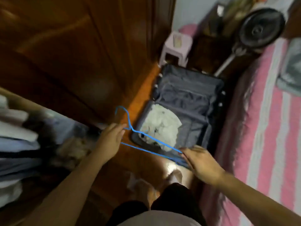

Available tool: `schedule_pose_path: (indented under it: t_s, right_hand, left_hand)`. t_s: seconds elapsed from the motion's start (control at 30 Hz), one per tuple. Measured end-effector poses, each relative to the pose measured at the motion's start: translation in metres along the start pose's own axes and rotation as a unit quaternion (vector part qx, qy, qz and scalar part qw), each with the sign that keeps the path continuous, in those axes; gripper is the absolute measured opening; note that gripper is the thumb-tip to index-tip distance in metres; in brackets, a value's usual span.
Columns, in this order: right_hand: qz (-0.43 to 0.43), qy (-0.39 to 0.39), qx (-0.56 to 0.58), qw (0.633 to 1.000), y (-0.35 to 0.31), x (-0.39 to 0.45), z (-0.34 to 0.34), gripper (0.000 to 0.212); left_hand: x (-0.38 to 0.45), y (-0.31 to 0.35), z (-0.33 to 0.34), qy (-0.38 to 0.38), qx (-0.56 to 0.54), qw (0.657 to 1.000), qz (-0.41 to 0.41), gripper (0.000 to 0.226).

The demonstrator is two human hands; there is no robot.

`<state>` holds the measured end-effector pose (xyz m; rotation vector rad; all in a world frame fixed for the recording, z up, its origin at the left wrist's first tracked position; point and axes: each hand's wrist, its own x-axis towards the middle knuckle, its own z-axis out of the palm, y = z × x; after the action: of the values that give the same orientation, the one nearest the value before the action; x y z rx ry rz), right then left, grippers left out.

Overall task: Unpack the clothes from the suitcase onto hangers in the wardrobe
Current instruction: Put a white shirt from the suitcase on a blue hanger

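Head view, blurred by motion, looking down at a wooden floor (140, 88). Left hand (110, 137) at centre-left of the frame, fingers pinching a blue wire hanger (143, 133) just below its hook. Right hand (200, 162) at lower centre-right, fingers near or touching the far corner of the same hanger; whether closed on the wire or loose, cannot tell from the blur. Open suitcase (192, 98) lying flat on the floor in the centre, dark grey lining showing, with one crumpled white garment (162, 126) in its nearer half, directly under the hanger. Hanging clothes (17, 144) at the left edge, inside the wardrobe. Pink striped bed (267, 128) along the right side. Small pink stool (177, 48) and black standing fan (260, 26) in the upper right.
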<state>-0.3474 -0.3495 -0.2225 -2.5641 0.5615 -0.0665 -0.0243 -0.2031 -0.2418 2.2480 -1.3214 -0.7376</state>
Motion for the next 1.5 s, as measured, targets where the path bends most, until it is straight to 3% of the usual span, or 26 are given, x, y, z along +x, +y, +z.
schedule_pose_path:
  t_s: [0.13, 0.2, 0.27, 0.33, 0.37, 0.43, 0.53, 0.67, 0.8, 0.93, 1.03, 1.13, 1.27, 1.37, 1.43, 1.5]
  right_hand:
    - [0.115, -0.074, 0.032, 0.990, 0.069, -0.057, 0.046, 0.010]
    - [0.156, -0.094, 0.094, 0.979, 0.082, -0.068, 0.073, 0.031]
    - [0.210, -0.072, 0.200, 0.954, 0.080, -0.061, 0.095, 0.035]
    - [0.272, -0.013, 0.272, 0.923, 0.084, -0.048, 0.121, 0.015]
    - [0.307, 0.013, 0.277, 0.910, 0.094, -0.041, 0.138, 0.018]
    - [0.368, 0.024, 0.266, 0.891, 0.118, -0.031, 0.169, 0.026]
    - [0.445, 0.027, 0.243, 0.861, 0.166, -0.019, 0.227, 0.031]
    - [0.538, 0.087, 0.279, 0.791, 0.215, -0.015, 0.267, 0.023]
    - [0.549, 0.213, 0.305, 0.748, 0.259, -0.002, 0.286, 0.022]
    - [0.533, 0.302, 0.331, 0.718, 0.309, 0.038, 0.298, 0.020]
    - [0.508, 0.344, 0.345, 0.710, 0.341, 0.072, 0.309, 0.021]
    - [0.482, 0.359, 0.358, 0.715, 0.357, 0.091, 0.327, 0.021]
    - [0.464, 0.381, 0.340, 0.724, 0.365, 0.110, 0.333, 0.023]
    - [0.445, 0.428, 0.307, 0.724, 0.369, 0.113, 0.313, 0.025]
    - [0.452, 0.450, 0.263, 0.724, 0.369, 0.105, 0.300, 0.027]
    - [0.464, 0.465, 0.249, 0.711, 0.366, 0.098, 0.293, 0.031]
  left_hand:
    - [0.018, 0.019, 0.099, -0.117, -0.014, 0.991, 0.055, 0.045]
    - [0.023, 0.043, 0.142, -0.171, -0.030, 0.982, 0.072, 0.038]
    - [0.025, 0.057, 0.183, -0.216, -0.061, 0.973, 0.058, 0.030]
    - [0.029, 0.062, 0.227, -0.269, -0.063, 0.958, 0.073, 0.029]
    - [0.034, 0.058, 0.252, -0.283, -0.047, 0.954, 0.085, 0.029]
    - [0.045, 0.042, 0.288, -0.268, -0.026, 0.959, 0.087, 0.038]
    - [0.068, -0.010, 0.337, -0.235, 0.029, 0.972, -0.003, 0.051]
    - [0.100, -0.079, 0.365, -0.213, 0.021, 0.969, -0.121, 0.046]
    - [0.164, -0.133, 0.388, -0.229, 0.065, 0.964, -0.122, 0.037]
    - [0.249, -0.160, 0.421, -0.185, 0.099, 0.973, -0.098, 0.040]
    - [0.312, -0.177, 0.455, -0.139, 0.140, 0.972, -0.129, 0.051]
    - [0.344, -0.192, 0.484, -0.148, 0.141, 0.968, -0.148, 0.054]
    - [0.351, -0.185, 0.506, -0.106, 0.152, 0.981, -0.059, 0.011]
    - [0.327, -0.131, 0.509, -0.125, -0.006, 0.992, 0.031, 0.010]
    - [0.296, -0.091, 0.512, -0.180, -0.118, 0.971, 0.100, 0.024]
    - [0.277, -0.068, 0.517, -0.209, -0.088, 0.964, 0.135, 0.017]
